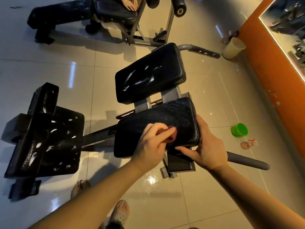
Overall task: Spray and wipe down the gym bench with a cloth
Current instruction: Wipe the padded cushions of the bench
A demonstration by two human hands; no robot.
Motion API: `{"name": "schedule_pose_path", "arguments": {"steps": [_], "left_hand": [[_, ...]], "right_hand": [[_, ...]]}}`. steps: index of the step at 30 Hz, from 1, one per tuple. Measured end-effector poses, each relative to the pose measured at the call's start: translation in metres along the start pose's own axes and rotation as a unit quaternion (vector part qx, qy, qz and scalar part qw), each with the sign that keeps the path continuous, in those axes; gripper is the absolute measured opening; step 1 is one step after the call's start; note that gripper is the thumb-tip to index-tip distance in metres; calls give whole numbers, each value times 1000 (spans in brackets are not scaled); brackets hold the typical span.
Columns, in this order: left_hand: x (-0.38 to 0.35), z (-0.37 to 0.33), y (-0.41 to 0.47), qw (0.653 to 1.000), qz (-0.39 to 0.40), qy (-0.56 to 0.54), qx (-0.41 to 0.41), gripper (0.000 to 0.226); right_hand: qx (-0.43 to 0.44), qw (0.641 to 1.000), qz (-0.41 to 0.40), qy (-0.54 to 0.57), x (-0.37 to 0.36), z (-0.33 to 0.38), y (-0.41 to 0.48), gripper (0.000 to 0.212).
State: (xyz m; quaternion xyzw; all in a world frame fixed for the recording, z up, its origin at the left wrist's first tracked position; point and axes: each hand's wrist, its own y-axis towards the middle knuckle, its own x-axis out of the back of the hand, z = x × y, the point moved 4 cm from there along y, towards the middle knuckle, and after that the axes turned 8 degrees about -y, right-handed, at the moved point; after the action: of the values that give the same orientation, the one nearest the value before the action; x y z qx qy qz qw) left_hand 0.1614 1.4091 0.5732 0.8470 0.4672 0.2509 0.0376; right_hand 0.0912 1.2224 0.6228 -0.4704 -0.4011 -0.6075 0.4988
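Left of the near pad (165, 116), the foot plate (49, 138) carries foam spots. My left hand (151, 141) bunches a pinkish cloth (173, 134) on that pad's near-left part. My right hand (208, 146) braces its right corner, fingers flat. Beyond the near pad lies the foam-streaked far pad (150, 73), long axis slanting up-right; I judge the left hand nearer.

Bench w/ two pads, floor items round it.
Near pad (165, 116) sits in front of far pad (148, 73); footplate (46, 138) to their left. L hand (152, 142) grips cloth (172, 135) on near pad, R hand (207, 146) rests on its right corner. Cup (239, 131) on floor at right; bin (233, 47) behind it; second bench (79, 14) at back.
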Motion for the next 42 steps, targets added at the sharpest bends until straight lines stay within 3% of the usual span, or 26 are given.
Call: {"name": "schedule_pose_path", "arguments": {"steps": [1, 4, 6, 8, 11, 14, 16, 19, 21, 23, 26, 28, 32, 35, 38, 42], "left_hand": [[14, 26, -15, 1000, -8, 19, 23, 45], [56, 113, -34, 966, -94, 56, 233, 41], [54, 122, -14, 941, -138, 52, 306, 35], [24, 81, 21, 954, -147, -1, 260, 35], [-17, -6, 41, 989, -76, -57, 117, 41], [-8, -11, 1, 999, -14, -33, 18, 52], [16, 31, -38, 999, -21, 13, 43, 59], [49, 92, -64, 974, -94, 42, 201, 48], [42, 87, -50, 949, -155, 30, 274, 40], [13, 45, -23, 953, -170, -22, 251, 40], [-20, -23, -8, 985, -96, -60, 133, 42], [-12, -16, -19, 995, -46, -46, 79, 48], [33, 55, -61, 978, -85, 3, 188, 49], [26, 49, -45, 963, -116, 10, 244, 40], [-6, 0, 5, 975, -117, -32, 185, 37], [-23, -42, 34, 998, 14, -47, 50, 42]], "right_hand": [[-2, 1000, 1, -2, -1, 0, 0, 113], [-9, 1000, 2, -13, -2, -1, 1, 113], [-10, 1000, 2, -20, -2, -1, 1, 113], [-10, 1000, 2, -24, -1, -1, 1, 113], [-4, 1000, 3, -19, -2, 0, 1, 113], [0, 1000, 6, -17, -3, -3, 1, 113], [-9, 1000, 10, -25, -5, -5, 1, 116], [-14, 999, 15, -29, -7, -6, 1, 117], [-14, 999, 16, -25, -8, -6, 0, 117], [-16, 999, 15, -25, -7, -5, 1, 116], [-16, 1000, 8, -20, -6, -4, 1, 115], [-16, 1000, 6, -15, -5, -3, 1, 115], [-14, 1000, -2, 1, -6, -3, 1, 114], [-9, 1000, -7, -4, -6, -2, 1, 113], [-2, 1000, -11, -9, -4, -2, 0, 112], [3, 1000, -18, -17, -5, -2, 1, 108]]}}
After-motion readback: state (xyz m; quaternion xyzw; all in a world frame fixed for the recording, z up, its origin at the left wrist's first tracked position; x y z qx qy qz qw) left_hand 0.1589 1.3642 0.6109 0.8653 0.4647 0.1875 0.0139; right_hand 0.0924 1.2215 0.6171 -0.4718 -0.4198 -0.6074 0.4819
